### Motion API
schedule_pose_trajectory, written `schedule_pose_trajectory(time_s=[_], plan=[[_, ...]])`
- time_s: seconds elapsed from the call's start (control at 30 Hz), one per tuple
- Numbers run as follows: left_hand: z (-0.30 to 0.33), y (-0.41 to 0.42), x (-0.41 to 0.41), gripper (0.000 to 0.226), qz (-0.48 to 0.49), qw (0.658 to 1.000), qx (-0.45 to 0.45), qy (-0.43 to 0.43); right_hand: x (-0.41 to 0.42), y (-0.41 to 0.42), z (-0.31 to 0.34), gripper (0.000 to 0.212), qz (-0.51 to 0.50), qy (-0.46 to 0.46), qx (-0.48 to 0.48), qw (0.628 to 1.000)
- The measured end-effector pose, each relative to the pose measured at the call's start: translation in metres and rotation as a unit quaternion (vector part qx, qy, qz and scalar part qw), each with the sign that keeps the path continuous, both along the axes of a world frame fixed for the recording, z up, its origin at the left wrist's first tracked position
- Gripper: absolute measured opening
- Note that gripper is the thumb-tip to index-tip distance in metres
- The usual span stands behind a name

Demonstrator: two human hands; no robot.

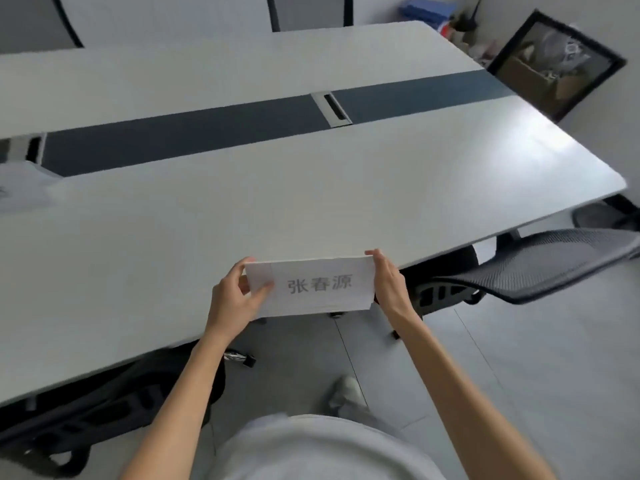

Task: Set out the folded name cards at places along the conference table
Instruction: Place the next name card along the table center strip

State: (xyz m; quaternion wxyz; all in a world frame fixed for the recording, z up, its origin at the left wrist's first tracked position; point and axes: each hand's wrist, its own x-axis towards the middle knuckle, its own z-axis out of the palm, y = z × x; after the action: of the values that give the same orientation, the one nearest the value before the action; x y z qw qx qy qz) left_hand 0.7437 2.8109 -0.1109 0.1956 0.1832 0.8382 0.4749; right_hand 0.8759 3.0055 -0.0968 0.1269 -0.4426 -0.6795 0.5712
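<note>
— Both hands hold the name cards: the left hand pinches the left end, thumb on the printed face, and the right hand closes on the right end.

— Why at the two ends?

— I think it keeps the sheets square together and leaves the printed name free to read. It looks like a small stack, but I cannot count them. The stack hangs in the air just over the near edge of the conference table; it does not rest there yet.

— And the table itself?

— Pale, smooth, a little shiny at the right. No card stands in front of the person, so I judge this place is not yet served. A dark strip runs along the middle, with a cable hatch in it. A mesh chair is pulled out at the right.

— Further away?

— At the left edge lie some papers, blurred. Beyond the far corner a dark framed panel leans on the wall.
</note>
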Motion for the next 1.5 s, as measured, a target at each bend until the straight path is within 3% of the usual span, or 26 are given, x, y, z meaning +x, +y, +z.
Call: schedule_pose_trajectory(time_s=[0.17,0.3,0.73,1.0,1.27,1.4,1.5], plan=[[-0.015,0.033,-0.024,0.044,0.119,0.993,-0.026,0.002,-0.071,0.057,-0.006,0.052,0.162,-0.019,0.028,0.986],[-0.021,0.058,-0.055,0.041,0.16,0.986,-0.044,0.015,-0.114,0.086,-0.017,0.053,0.202,-0.017,0.037,0.979],[-0.037,0.13,-0.172,0.044,0.112,0.992,-0.056,0.004,-0.209,0.151,-0.039,0.045,0.172,-0.017,0.063,0.983],[-0.036,0.119,-0.189,0.034,0.063,0.997,-0.054,0.008,-0.199,0.183,-0.053,0.042,0.288,-0.055,0.142,0.945],[0.005,0.129,-0.202,0.029,0.038,0.998,0.008,0.057,-0.206,0.201,-0.036,0.03,0.244,0.033,0.132,0.96],[0.039,0.176,-0.212,0.031,0.033,0.995,0.063,0.064,-0.205,0.24,-0.001,0.025,0.209,0.09,0.13,0.965],[0.048,0.231,-0.221,0.039,0.039,0.993,0.078,0.076,-0.204,0.278,0.014,0.032,0.142,0.124,0.122,0.974]])
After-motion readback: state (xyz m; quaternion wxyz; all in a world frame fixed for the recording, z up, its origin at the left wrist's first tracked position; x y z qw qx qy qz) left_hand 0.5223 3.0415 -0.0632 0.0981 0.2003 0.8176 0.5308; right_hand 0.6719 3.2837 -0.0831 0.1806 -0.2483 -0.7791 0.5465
